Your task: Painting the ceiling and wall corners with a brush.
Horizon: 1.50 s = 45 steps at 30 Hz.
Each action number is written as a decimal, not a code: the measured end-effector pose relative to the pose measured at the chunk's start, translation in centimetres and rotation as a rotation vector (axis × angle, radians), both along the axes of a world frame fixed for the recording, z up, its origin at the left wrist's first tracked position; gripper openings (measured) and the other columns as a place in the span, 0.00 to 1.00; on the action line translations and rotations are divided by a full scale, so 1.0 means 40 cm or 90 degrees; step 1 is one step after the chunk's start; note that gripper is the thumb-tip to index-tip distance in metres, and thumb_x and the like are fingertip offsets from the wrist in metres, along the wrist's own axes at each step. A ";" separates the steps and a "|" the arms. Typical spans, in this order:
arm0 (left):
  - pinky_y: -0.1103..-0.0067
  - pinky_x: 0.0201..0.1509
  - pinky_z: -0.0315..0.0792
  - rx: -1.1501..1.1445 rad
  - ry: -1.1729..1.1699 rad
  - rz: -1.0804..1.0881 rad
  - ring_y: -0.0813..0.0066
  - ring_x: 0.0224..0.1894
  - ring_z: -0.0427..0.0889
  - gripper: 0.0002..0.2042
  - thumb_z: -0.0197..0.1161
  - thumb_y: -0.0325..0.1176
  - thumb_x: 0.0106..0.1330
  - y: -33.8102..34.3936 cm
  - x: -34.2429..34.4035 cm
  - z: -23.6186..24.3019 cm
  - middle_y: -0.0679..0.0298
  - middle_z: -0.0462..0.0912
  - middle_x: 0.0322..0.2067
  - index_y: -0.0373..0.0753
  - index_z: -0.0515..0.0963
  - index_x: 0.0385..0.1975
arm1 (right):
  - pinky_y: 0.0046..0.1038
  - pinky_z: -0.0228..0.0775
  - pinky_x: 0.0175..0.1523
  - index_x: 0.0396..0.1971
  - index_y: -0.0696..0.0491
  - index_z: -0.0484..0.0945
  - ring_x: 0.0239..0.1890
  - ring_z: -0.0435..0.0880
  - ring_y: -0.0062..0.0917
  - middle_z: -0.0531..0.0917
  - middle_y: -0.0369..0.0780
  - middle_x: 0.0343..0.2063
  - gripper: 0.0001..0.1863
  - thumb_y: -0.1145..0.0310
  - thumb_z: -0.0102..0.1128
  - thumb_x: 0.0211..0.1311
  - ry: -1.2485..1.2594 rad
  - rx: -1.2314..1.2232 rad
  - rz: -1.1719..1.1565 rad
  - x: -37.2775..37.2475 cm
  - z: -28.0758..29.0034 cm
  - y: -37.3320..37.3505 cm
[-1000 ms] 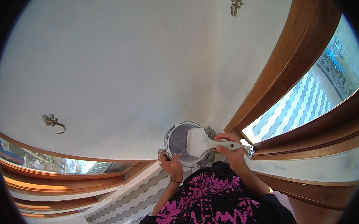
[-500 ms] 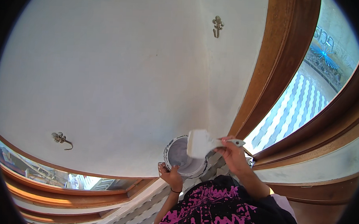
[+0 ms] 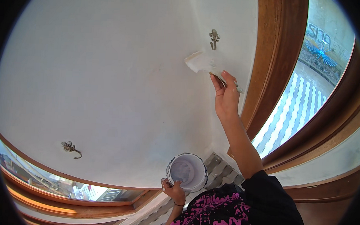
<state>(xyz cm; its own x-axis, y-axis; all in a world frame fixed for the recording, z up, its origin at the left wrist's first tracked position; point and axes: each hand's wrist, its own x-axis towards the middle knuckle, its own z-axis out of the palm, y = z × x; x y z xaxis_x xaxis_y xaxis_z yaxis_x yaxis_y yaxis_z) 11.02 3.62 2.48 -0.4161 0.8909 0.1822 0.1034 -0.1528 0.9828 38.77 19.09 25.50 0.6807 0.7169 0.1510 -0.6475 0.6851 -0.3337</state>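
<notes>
Pale main wall (image 3: 109, 77) fills most of the view, meeting a narrower side wall (image 3: 237, 18) at an upright corner; brown wooden frame (image 3: 267, 56) to the right; tiled floor (image 3: 221, 169) low down by the corner. Your right hand (image 3: 227, 95) is raised near the corner, fingers closed round the handle of a wide flat paintbrush (image 3: 206, 64); its whitish bristles (image 3: 194, 61) point left, just below a metal wall hook (image 3: 214, 38); cannot tell from this angle whether the tips touch the wall. Your left hand (image 3: 173, 190) is clamped on a paint bucket (image 3: 199, 165), thumb over the rim, fingers outside; the bucket is low, in front of your black shirt with pink print (image 3: 224, 211), mouth up, greyish paint (image 3: 182, 171) inside.

Handling, as judged: the wide head suits flat wall better than the tight spot under the hook, so turn its narrow edge toward the metal there; light, even pressure should serve, since a hard push likely splays the bristles and leaves ridges; a loose wrist helps, with the arm carrying the stroke; best hold the bucket level, as tilting could spill it; mind that left thumb, as paint might make the grip slippery; frame shows just right of the handle, so allow it clearance.
</notes>
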 end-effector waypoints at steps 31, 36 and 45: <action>0.81 0.39 0.60 -0.045 0.031 -0.023 0.75 0.33 0.61 0.16 0.62 0.22 0.42 0.012 -0.054 -0.027 0.68 0.59 0.29 0.35 0.63 0.29 | 0.29 0.83 0.42 0.32 0.63 0.69 0.28 0.83 0.34 0.75 0.46 0.31 0.08 0.74 0.56 0.57 -0.301 -0.174 -0.036 0.045 0.232 0.005; 0.81 0.39 0.61 -0.040 -0.014 -0.032 0.75 0.33 0.61 0.16 0.62 0.22 0.42 0.027 -0.054 -0.044 0.68 0.58 0.29 0.35 0.63 0.30 | 0.33 0.82 0.42 0.36 0.62 0.67 0.30 0.84 0.37 0.76 0.48 0.33 0.09 0.76 0.55 0.58 -0.219 0.023 -0.083 0.034 0.267 -0.018; 0.83 0.40 0.61 -0.034 0.006 -0.038 0.75 0.33 0.61 0.16 0.61 0.21 0.42 0.037 -0.052 -0.048 0.68 0.57 0.29 0.35 0.61 0.28 | 0.36 0.83 0.38 0.36 0.58 0.66 0.30 0.86 0.35 0.80 0.46 0.23 0.07 0.74 0.53 0.62 -0.254 -0.110 -0.036 0.009 0.081 0.006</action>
<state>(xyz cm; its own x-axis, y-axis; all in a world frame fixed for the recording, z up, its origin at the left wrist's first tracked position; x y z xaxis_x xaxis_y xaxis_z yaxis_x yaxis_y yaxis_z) 8.96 5.10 0.54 -0.3609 0.9225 0.1371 0.1051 -0.1059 0.9888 39.14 19.34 28.73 0.6327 0.7175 0.2912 -0.4079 0.6285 -0.6623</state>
